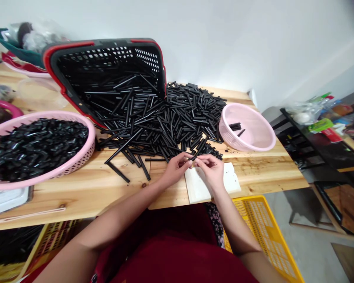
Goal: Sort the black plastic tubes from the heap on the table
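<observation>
Being clamped by fingers (186,165) of left hand (175,169) and right hand (212,169): tube (194,158), mostly hidden | left pink basket (91,131) cut off

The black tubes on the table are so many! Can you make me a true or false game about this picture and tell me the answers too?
1. The red-trimmed basket is tipped, with black tubes spilling out. True.
2. The pink bowl on the right is full to the brim. False: only a few dark sticks lie in that pink bowl.
3. The left hand and right hand meet at a small dark piece. True.
4. The yellow crate on the right stands on the table. False: the yellow crate is lower than the table.
</observation>
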Motion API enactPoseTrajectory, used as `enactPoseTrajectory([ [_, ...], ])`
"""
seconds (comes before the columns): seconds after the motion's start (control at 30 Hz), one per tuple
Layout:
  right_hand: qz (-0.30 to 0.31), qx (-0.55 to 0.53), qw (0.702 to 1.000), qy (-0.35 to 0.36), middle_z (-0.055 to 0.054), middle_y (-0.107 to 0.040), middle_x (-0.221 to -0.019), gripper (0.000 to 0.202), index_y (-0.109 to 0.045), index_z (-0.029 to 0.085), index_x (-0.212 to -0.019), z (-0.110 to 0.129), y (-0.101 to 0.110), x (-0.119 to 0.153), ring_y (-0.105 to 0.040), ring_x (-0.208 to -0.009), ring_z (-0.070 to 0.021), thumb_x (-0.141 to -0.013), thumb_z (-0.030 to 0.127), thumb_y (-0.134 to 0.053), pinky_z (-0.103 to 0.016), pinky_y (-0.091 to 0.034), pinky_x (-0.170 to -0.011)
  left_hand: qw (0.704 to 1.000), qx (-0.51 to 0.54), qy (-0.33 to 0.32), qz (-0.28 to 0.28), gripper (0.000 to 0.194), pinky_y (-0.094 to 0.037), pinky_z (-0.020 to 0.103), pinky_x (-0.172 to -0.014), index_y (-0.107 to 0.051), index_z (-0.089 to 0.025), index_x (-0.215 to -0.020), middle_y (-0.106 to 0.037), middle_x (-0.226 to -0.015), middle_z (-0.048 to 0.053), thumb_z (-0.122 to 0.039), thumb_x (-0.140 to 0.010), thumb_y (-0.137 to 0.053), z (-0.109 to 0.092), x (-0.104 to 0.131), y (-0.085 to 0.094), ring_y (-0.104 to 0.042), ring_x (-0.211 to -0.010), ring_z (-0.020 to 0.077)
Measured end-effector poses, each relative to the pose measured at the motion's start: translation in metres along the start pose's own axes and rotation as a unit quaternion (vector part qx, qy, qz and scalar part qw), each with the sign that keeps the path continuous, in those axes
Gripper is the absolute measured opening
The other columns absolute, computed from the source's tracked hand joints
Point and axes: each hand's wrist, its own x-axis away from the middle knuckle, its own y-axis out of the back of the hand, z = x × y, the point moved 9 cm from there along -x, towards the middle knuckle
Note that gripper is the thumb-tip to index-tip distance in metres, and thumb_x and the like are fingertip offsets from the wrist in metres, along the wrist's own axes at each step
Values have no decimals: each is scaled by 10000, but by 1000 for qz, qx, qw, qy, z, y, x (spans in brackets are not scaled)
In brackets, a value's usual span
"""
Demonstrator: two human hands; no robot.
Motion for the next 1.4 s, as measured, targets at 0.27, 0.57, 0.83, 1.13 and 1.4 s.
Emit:
enactPoseTrajectory([
  [0.27,48,-22,998,-15,-41,-627,-772,296,-637,132,-898,-2,-6,-2,-625,-688,-109,-755,369,-740,-218,-540,-676,1000,-3,-6,4,419,-444,140,-722,-581,-81,-1020,-622,-825,41,-437,-802,-620,0,0,0,-566,-744,44],
  [0.57,101,-44,993,-27,-50,-641,-876,339,-674,130,-892,5,-5,-8,-625,-745,-98,-647,311,-821,-195,-546,-689,997,-77,-20,-9,430,-430,137,-696,-604,-84,-1023,-631,-835,49,-453,-803,-615,1,1,2,-551,-739,44],
  [0.83,167,-24,980,-105,-62,-670,-764,363,-686,102,-902,-9,-7,-3,-652,-675,-111,-657,338,-815,-196,-560,-667,982,-172,-71,15,354,-439,136,-753,-636,-108,-1008,-670,-917,52,-416,-856,-551,-10,8,-3,-600,-830,58],
  [1.13,83,-1,995,-63,-43,-649,-736,368,-653,108,-931,-2,39,-8,-650,-646,-111,-689,348,-791,-204,-569,-659,890,-431,-147,-32,316,-433,209,-860,-666,-145,-992,-654,-1024,61,-351,-918,-438,-33,0,16,-577,-941,94],
  [1.4,-94,-51,993,-42,-43,-639,-772,427,-634,98,-928,-15,89,-5,-654,-646,-121,-640,351,-822,-225,-587,-664,678,-720,-151,-20,242,-379,338,-834,-647,-120,-868,-570,-1024,110,-188,-890,-416,-32,-29,32,-460,-1021,202],
])
